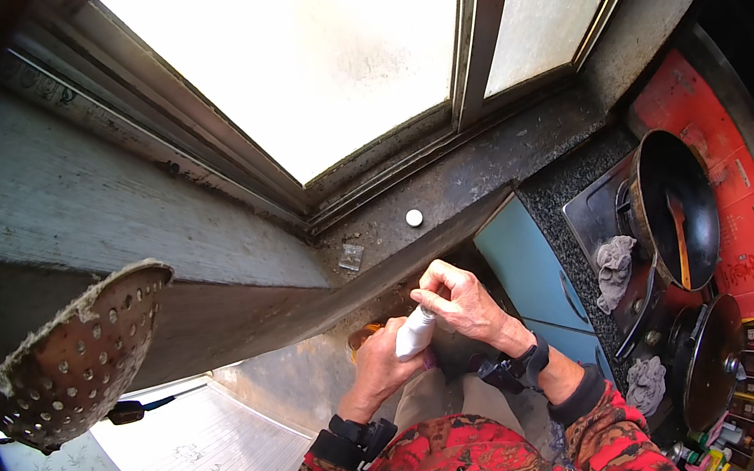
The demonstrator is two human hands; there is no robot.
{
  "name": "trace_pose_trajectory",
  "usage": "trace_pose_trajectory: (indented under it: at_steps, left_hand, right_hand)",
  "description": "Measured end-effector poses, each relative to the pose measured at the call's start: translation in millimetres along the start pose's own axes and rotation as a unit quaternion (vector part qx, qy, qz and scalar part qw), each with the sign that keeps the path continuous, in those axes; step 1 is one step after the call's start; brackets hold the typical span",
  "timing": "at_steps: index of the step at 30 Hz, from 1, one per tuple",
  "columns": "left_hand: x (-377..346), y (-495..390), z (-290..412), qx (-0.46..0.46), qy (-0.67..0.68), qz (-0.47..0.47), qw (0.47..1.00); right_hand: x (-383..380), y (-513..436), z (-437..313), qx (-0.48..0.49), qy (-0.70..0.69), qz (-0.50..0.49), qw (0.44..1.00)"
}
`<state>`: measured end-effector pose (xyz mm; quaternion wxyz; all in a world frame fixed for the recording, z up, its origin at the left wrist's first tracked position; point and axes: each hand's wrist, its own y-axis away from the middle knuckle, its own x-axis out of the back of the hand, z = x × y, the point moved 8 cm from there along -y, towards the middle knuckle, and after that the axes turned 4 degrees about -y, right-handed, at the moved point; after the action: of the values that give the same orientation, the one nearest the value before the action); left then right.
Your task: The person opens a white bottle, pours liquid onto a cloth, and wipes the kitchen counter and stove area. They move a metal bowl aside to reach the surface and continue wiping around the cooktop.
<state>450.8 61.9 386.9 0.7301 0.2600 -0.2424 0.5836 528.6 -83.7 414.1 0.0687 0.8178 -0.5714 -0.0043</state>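
A white plastic bottle (416, 334) is wrapped in my left hand (382, 355), tilted with its neck pointing up and away from me. The thumb and bent fingers of my right hand (460, 301) close on the bottle's mouth. Those fingers cover the opening, so any small piece between them is hidden. Beyond my hands, a round white cap (414, 218) lies on the grimy windowsill (461, 180). A small clear plastic packet (351, 257) lies to its left on the same sill.
A perforated metal skimmer (80, 356) hangs at left, near a whitish ribbed panel (214, 456). At right, a wok (678, 215) with a wooden spatula (681, 242) sits on the gas stove (594, 211). Rags (615, 271) and a lidded pan (712, 365) are nearby. Blue cabinet doors (526, 260) stand below.
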Motion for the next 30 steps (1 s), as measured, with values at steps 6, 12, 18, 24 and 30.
trace_pose_trajectory:
  at_steps: [6, 12, 18, 24, 30]
  left_hand:
    - [1, 3, -13, 0.037, 0.073, 0.057, 0.995]
    - [-2, 5, -16, 0.06, 0.102, 0.025, 0.993]
    - [-13, 5, -15, 0.085, 0.187, -0.067, 0.976]
    - [-23, 7, -9, 0.084, 0.291, -0.177, 0.937]
    - [-32, 12, -5, 0.125, 0.344, -0.267, 0.892]
  right_hand:
    - [-15, 18, 31, -0.142, -0.269, -0.023, 0.952]
    - [-30, 18, 42, -0.159, -0.351, -0.045, 0.922]
    - [-30, 17, 45, -0.149, -0.388, -0.058, 0.908]
    - [-31, 12, 47, -0.107, -0.395, -0.092, 0.908]
    - [-47, 14, 56, -0.119, -0.509, -0.101, 0.847]
